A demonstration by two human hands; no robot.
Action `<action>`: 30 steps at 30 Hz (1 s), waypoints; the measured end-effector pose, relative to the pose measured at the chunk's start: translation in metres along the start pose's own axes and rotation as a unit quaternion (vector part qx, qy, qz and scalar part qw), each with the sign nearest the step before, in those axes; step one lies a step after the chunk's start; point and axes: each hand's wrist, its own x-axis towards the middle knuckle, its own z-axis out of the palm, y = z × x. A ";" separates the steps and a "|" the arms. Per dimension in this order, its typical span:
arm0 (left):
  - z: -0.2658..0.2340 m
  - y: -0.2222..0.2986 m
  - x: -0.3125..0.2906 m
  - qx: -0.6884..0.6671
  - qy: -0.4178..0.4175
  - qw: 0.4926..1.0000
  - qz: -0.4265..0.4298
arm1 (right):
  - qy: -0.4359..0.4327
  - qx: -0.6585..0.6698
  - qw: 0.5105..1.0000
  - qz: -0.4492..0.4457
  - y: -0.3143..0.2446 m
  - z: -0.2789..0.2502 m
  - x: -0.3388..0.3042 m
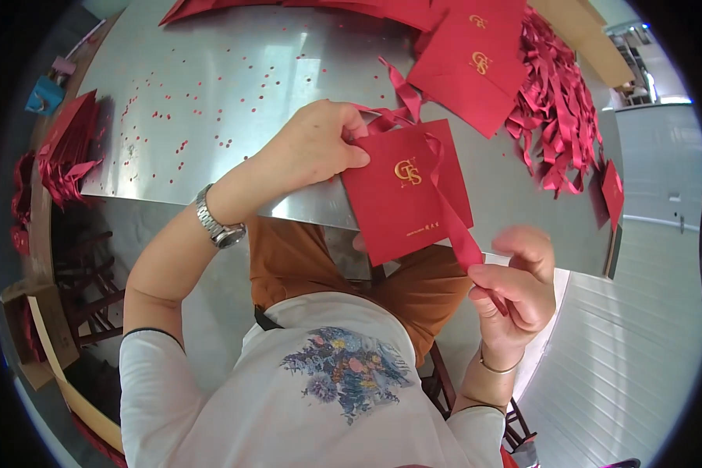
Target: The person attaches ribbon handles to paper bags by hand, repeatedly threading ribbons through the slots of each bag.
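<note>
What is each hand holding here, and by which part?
Left hand pinches the flat red paper bag at its top-left corner; right hand grips the dark red ribbon near its end.

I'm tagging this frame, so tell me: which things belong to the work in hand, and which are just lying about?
In hand:
- red paper bag, left hand pinching its top edge
- red ribbon, pulled by right hand

Lying about:
- flat red bags
- ribbon heap
- red punch dots
- metal table

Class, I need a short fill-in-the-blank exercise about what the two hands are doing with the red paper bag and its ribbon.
1. The left hand grips the red paper bag at its ____ edge.
2. The right hand pinches a red ____.
3. A metal ____ sits on the left wrist.

Missing words: top; ribbon; watch
</note>
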 end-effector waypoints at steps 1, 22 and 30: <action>-0.001 -0.001 0.000 -0.002 0.004 1.000 -0.002 | 0.020 0.032 0.998 -0.046 0.000 0.008 0.013; -0.011 -0.013 -0.001 0.088 -0.099 0.988 0.079 | 0.019 0.106 0.970 0.219 0.048 0.111 0.031; -0.011 -0.014 0.000 0.043 -0.074 0.994 0.072 | 0.021 0.007 0.981 0.193 0.041 0.113 0.040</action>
